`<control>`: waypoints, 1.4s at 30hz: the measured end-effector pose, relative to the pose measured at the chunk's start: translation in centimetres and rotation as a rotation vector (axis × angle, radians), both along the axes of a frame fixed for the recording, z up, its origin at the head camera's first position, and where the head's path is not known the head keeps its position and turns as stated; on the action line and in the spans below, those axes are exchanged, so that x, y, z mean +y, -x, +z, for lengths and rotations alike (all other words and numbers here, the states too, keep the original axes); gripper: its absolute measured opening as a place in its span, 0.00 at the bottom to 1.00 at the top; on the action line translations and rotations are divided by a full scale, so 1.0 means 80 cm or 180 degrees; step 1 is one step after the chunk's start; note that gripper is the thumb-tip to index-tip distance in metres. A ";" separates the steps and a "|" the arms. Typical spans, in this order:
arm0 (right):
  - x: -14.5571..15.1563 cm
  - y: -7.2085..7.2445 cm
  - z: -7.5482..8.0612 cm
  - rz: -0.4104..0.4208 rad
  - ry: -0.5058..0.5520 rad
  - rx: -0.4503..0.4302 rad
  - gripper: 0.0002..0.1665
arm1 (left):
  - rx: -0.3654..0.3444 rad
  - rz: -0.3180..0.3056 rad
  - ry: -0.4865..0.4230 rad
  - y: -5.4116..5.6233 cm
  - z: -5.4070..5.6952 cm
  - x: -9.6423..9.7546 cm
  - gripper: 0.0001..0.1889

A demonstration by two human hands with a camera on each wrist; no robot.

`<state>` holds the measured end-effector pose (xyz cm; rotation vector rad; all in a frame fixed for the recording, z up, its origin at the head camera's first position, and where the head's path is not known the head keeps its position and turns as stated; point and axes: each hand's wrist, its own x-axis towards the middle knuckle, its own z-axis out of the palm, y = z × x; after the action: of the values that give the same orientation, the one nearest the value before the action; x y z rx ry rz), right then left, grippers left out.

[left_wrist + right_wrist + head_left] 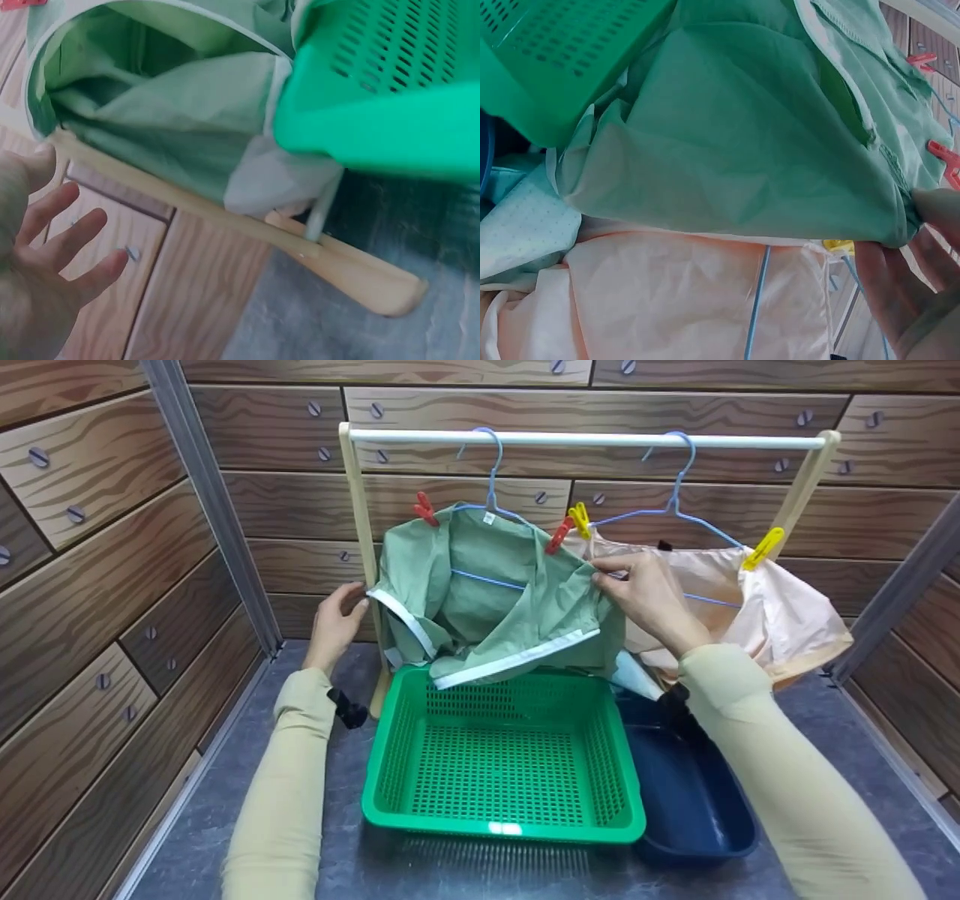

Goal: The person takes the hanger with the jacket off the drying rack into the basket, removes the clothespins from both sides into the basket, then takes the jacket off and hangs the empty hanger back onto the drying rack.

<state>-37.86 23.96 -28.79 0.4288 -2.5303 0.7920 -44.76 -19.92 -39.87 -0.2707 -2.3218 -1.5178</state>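
Note:
A green garment with white trim hangs on a blue wire hanger, held by a red clothespin on one shoulder and another red clothespin on the other. My right hand pinches the garment's right side between thumb and fingers, drawing the cloth outward; the right wrist view shows the gathered fabric at the fingertips. At the left, my left hand is beside the white-edged opening and the rack's post. Its fingers spread apart in the left wrist view, thumb tip right at the trim.
A pale pink garment hangs to the right with yellow clothespins. The rack's white bar spans above. In front stand a green basket and a navy basin with light blue cloth near it. Wood-patterned walls enclose the sides.

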 end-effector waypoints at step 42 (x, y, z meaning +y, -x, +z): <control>-0.010 0.033 -0.003 0.0053 0.0400 -0.0186 0.11 | 0.0100 0.0350 0.0067 0.029 0.015 0.002 0.14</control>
<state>-40.53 23.18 -29.01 0.3908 -2.5155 0.9770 -47.08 -19.77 -38.71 -0.1679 -2.2898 -1.4272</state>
